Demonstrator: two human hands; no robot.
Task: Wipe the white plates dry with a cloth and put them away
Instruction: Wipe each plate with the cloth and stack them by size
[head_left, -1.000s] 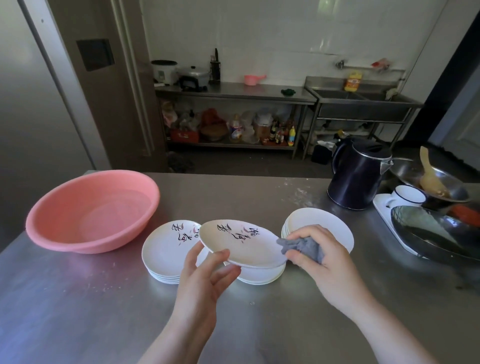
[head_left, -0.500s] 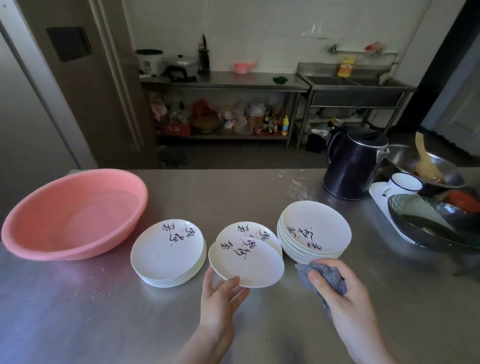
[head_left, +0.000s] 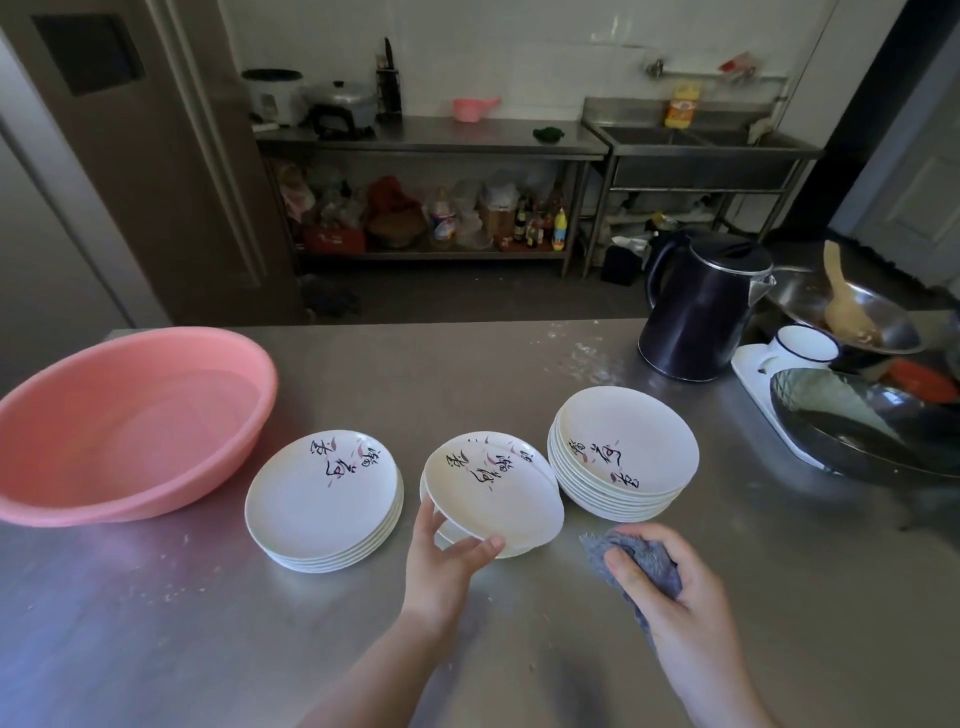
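Three stacks of white plates with black calligraphy stand on the steel counter: a left stack, a low middle stack and a taller right stack. My left hand grips the near rim of one white plate, holding it just over the middle stack, slightly tilted. My right hand holds a crumpled grey cloth on the counter, just in front of the right stack.
A pink basin with water sits at the left. At the right stand a dark kettle, a white mug, a wok and a steel bowl with a wooden spoon. Shelves and a sink line the far wall.
My left hand lowered the plate from mid-air onto the middle stack. My right hand drew the cloth off the plate and down to the counter.
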